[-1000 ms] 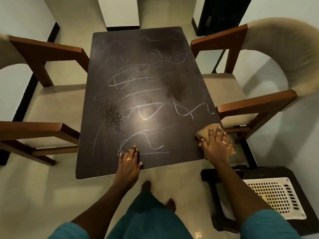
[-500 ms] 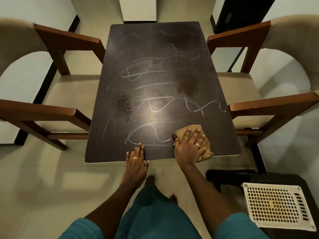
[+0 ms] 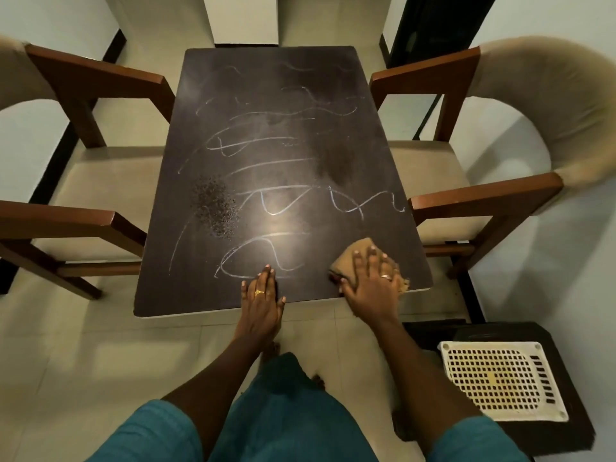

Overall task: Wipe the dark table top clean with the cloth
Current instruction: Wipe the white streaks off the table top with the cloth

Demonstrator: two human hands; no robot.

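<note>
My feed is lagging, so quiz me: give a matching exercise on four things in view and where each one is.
Things:
1. cloth
2. left hand
3. crumbs
4. basket

Places:
A. table's left half
B. on the black stool
C. under the right hand
D. flat on the near table edge

Pairs: 1-C, 2-D, 3-A, 4-B

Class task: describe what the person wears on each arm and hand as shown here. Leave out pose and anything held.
Both arms are bare from the wrist up to short teal sleeves at the upper arms. The left hand has a gold ring with a small raised top on one finger. The right hand has a paler, silvery-looking ring on one finger. No watch, bracelet or glove shows on either side.
</note>
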